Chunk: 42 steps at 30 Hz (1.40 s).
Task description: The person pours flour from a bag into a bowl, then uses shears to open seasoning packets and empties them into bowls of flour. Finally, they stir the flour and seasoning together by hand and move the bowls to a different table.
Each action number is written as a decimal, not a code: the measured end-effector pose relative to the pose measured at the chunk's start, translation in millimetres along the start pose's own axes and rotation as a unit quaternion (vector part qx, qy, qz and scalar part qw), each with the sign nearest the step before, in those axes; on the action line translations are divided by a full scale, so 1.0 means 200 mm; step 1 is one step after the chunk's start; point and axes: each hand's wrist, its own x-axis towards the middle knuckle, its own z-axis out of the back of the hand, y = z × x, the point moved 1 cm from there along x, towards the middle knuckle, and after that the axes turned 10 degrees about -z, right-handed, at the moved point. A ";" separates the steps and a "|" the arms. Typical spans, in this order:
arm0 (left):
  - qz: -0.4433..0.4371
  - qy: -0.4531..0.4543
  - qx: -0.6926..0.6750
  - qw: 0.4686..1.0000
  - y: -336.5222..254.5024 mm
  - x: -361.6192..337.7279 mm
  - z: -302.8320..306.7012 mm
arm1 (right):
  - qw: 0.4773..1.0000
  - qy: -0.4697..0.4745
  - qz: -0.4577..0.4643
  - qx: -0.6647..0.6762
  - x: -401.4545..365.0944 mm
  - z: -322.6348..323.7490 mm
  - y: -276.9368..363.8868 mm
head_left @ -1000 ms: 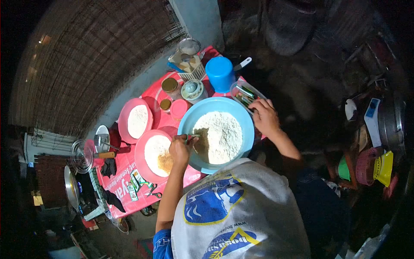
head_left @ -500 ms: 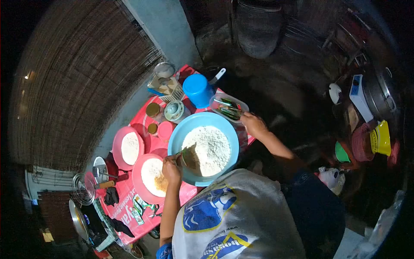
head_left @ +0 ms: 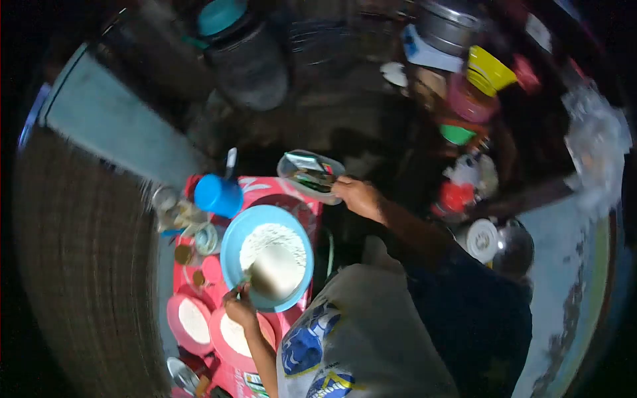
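Observation:
In the head view my right hand (head_left: 358, 198) is closed on the near rim of a clear plastic tub (head_left: 312, 193). Several small sachets (head_left: 312, 174) lie inside it. My left hand (head_left: 240, 306) is closed at the lower left rim of a light-blue basin (head_left: 231, 247). A small dark greenish thing sticks out of its fingers over the basin, too blurred to name. White flour (head_left: 279, 240) fills much of the basin, with a brownish blur over its lower left part. Two pink bowls, one nearer (head_left: 267, 331) and one farther left (head_left: 178, 312), also hold white powder.
Beyond the basin a blue plastic jug (head_left: 219, 196) stands on the red patterned tablecloth (head_left: 298, 207). Lidded jars (head_left: 184, 254) line the left side. A dark barrel (head_left: 249, 73) stands at the back. To the right are a yellow basin (head_left: 490, 71) and a metal pot (head_left: 448, 28).
The view has swung right. My right hand has drawn the tub away from the basin, past the table's edge. My left hand stays at the basin's lower left, its held thing now blurred.

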 end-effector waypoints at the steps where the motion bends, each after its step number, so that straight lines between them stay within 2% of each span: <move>1: -0.015 0.001 0.062 0.998 0.01 0.00 0.00 | 1.000 -0.014 -0.005 0.028 -0.06 0.02 -0.01; 2: -0.023 -0.004 0.034 0.999 0.02 0.01 0.00 | 0.998 -0.028 -0.005 0.054 -0.11 0.04 -0.02; 4: -0.024 0.054 -0.010 0.998 0.07 0.03 -0.01 | 0.999 -0.015 -0.050 -0.013 -0.20 0.08 -0.05; 6: 0.037 0.074 -0.116 0.990 0.19 0.03 -0.08 | 0.996 -0.074 -0.029 -0.045 -0.31 0.09 -0.12; 7: -0.030 0.075 -0.054 0.995 0.15 0.03 -0.06 | 0.994 -0.085 -0.035 -0.052 -0.35 0.13 -0.14; 8: -0.008 0.044 -0.194 0.980 0.23 0.02 -0.12 | 0.994 -0.070 -0.057 -0.060 -0.37 0.17 -0.16; 10: 0.021 0.133 0.026 0.991 -0.01 0.07 0.05 | 0.992 -0.061 -0.082 -0.069 -0.39 0.25 -0.17; 13: 0.026 0.185 0.005 0.982 0.09 0.09 0.01 | 0.984 -0.046 -0.120 -0.120 -0.40 0.35 -0.22; 14: 0.005 0.108 -0.072 0.992 0.16 0.07 -0.05 | 0.983 -0.076 -0.145 -0.082 -0.40 0.37 -0.25; 16: -0.001 0.039 -0.177 0.983 0.09 0.11 -0.04 | 0.979 -0.107 -0.166 -0.044 -0.39 0.42 -0.32; 17: 0.003 0.084 -0.096 0.992 0.06 0.11 -0.01 | 0.983 -0.119 -0.122 -0.063 -0.37 0.44 -0.37; 18: 0.006 0.082 -0.097 0.992 0.02 0.12 0.02 | 0.985 -0.129 -0.076 -0.081 -0.35 0.46 -0.41; 20: -0.024 0.045 0.018 0.999 0.08 0.13 -0.03 | 0.990 -0.115 -0.058 -0.057 -0.30 0.52 -0.50; 21: 0.096 0.151 0.111 0.977 0.07 0.16 -0.04 | 0.994 -0.099 -0.042 -0.035 -0.27 0.56 -0.56; 22: 0.121 0.147 0.111 0.975 0.01 0.18 -0.05 | 0.993 -0.101 -0.041 -0.036 -0.24 0.59 -0.61; 24: 0.125 0.100 0.069 0.985 -0.09 0.24 -0.06 | 0.991 -0.129 -0.021 -0.026 -0.18 0.62 -0.68; 28: 0.137 0.045 -0.053 0.988 -0.32 0.41 -0.13 | 0.994 -0.098 -0.039 -0.010 -0.11 0.75 -0.82; 30: 0.153 0.020 -0.148 0.977 -0.45 0.52 -0.21 | 0.993 -0.113 -0.008 0.024 -0.05 0.82 -0.90; 31: 0.166 0.008 -0.211 0.963 -0.50 0.58 -0.26 | 0.993 -0.121 -0.007 0.009 -0.02 0.88 -0.93; 33: 0.194 -0.013 -0.348 0.917 -0.62 0.72 -0.37 | 0.978 -0.197 0.037 -0.052 0.06 1.00 -0.95; 35: 0.215 -0.028 -0.468 0.857 -0.71 0.85 -0.46 | 0.965 -0.079 -0.129 -0.216 0.15 1.21 -0.94; 36: 0.219 -0.033 -0.515 0.828 -0.75 0.92 -0.50 | 0.976 -0.149 -0.156 -0.014 0.20 1.37 -0.85; 37: 0.220 -0.033 -0.556 0.801 -0.78 0.98 -0.54 | 0.943 -0.213 -0.173 0.191 0.25 1.53 -0.80; 38: 0.218 -0.032 -0.589 0.778 -0.81 1.05 -0.57 | 0.957 -0.248 -0.122 -0.082 0.29 1.57 -0.97; 39: 0.214 -0.027 -0.617 0.757 -0.83 1.10 -0.60 | 0.897 -0.259 -0.066 -0.351 0.29 1.61 -1.13; 41: 0.206 -0.024 -0.671 0.712 -0.85 1.22 -0.67 | 0.851 -0.316 -0.113 -0.404 0.22 1.93 -0.88; 42: 0.200 -0.022 -0.692 0.694 -0.86 1.27 -0.71 | 0.881 -0.419 -0.139 -0.171 0.20 1.99 -1.20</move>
